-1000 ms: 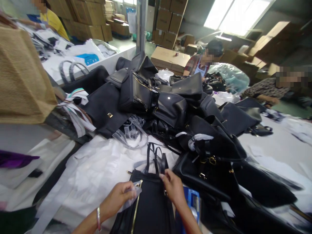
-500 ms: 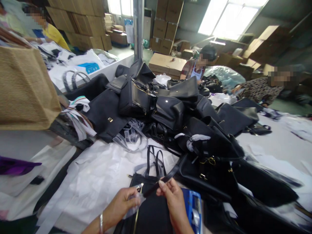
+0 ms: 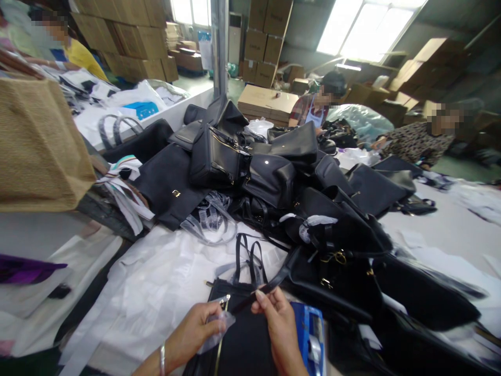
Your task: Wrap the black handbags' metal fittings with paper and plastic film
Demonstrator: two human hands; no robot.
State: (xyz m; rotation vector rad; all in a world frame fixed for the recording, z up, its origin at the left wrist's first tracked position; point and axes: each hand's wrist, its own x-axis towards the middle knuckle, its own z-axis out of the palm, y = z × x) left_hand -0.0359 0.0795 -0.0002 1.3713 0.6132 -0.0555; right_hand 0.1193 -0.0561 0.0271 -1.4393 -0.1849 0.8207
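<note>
A black handbag (image 3: 242, 334) with gold trim lies in front of me at the bottom middle, its two handles (image 3: 248, 258) pointing away. My left hand (image 3: 198, 329) is closed on a piece of clear plastic wrap (image 3: 217, 329) at the bag's top edge. My right hand (image 3: 277, 321) pinches a black strap (image 3: 270, 284) that runs up and right from the bag. A bracelet shows on my left wrist.
A big heap of black handbags (image 3: 274, 177) fills the table beyond. White wrapping paper (image 3: 156, 277) lies left of my bag, a blue tape dispenser (image 3: 311, 329) right of it. A woven tan bag (image 3: 39, 141) stands at left. Other people work at the far side among cardboard boxes (image 3: 268, 102).
My right hand has lifted the black strap off the bag's top edge and holds it up. The left hand stays on the plastic wrap. The blue dispenser has come more into view.
</note>
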